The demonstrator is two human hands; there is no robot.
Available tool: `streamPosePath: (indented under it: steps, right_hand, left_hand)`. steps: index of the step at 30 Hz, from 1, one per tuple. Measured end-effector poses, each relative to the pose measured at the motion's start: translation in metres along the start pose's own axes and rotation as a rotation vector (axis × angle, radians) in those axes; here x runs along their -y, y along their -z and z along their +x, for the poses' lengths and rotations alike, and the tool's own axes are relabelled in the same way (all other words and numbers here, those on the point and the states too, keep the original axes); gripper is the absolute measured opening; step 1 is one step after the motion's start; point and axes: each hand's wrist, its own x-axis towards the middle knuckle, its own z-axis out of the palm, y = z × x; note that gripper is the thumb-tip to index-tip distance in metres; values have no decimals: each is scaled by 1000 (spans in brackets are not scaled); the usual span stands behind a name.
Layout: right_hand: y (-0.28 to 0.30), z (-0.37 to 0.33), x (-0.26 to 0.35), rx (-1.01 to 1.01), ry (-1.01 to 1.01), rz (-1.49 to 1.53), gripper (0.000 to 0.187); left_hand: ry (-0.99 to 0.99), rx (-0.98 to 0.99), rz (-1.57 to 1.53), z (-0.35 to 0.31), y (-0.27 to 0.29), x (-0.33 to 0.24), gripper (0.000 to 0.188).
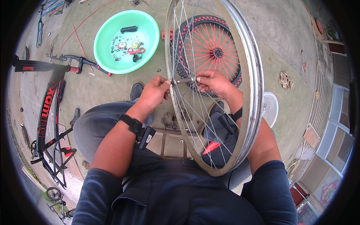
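Observation:
A silver bicycle wheel [252,75] without a tyre stands upright in front of me, its thin spokes running to a narrow hub [183,80]. My left hand [155,92] is closed, thumb and fingers pinching the axle end on the hub's left side. On the hub's other side, my right hand [214,81] pinches the opposite axle end, with the rim crossing in front of that forearm. Whether either hand holds a small nut is too fine to make out. Behind the spokes lies a second wheel [229,32] with a black and red tyre and red spokes.
A mint-green basin [150,48] holds small bike parts ahead on the left. Further left stands a black bicycle frame [47,101] with red lettering. A white basin [272,108] sits behind the rim at right, and a crumpled glove [285,80] lies on the concrete.

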Motion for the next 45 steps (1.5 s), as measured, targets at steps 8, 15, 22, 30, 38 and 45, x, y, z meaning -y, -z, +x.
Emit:
streamPosePath:
  steps: [8, 15, 22, 30, 38, 45]
  right_hand:
    - [0, 1, -1, -3, 37, -60, 25]
    - [-1, 0, 0, -12, 29, -55, 26]
    - [1, 2, -2, 2, 59, -73, 27]
    - [1, 0, -2, 5, 46, -43, 27]
    - [1, 2, -1, 18, 19, 4, 25]
    - [1, 1, -1, 24, 27, -5, 23]
  left_hand:
    - [107, 8, -28, 0, 4, -2, 35]
    - [21, -11, -6, 0, 2, -2, 35]
    - [117, 13, -31, 0, 4, -5, 35]
    - [-14, -14, -22, 1, 0, 1, 34]
    - [126, -5, -34, 1, 4, -2, 34]
    - [-13, -24, -24, 0, 1, 0, 33]
